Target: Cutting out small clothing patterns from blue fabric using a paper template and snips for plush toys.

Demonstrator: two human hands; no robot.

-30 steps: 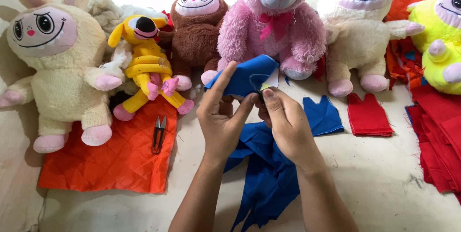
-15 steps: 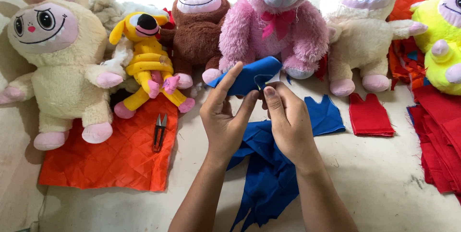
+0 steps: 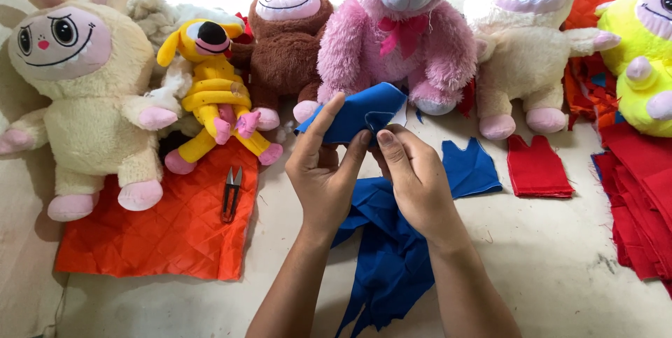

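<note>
Both hands are up over the middle of the desk [image 3: 560, 254], working one small blue fabric piece [image 3: 364, 113]. The left hand [image 3: 323, 170] has it in a pinching grip, thumb and fingers clenched on its lower edge; the right hand [image 3: 414, 182] grasps the same piece from just beside it. Under the wrists lies one loose heap of blue cloth [image 3: 392, 261]. Six plush toys stand along the back: two cream, one yellow, one brown, one pink [image 3: 402, 23], one neon yellow-green. One pair of thread snips [image 3: 231, 194] rests on one orange quilted sheet [image 3: 168, 233]. One blue cut vest [image 3: 470, 169] and one red cut vest [image 3: 537, 166] lie near each other.
</note>
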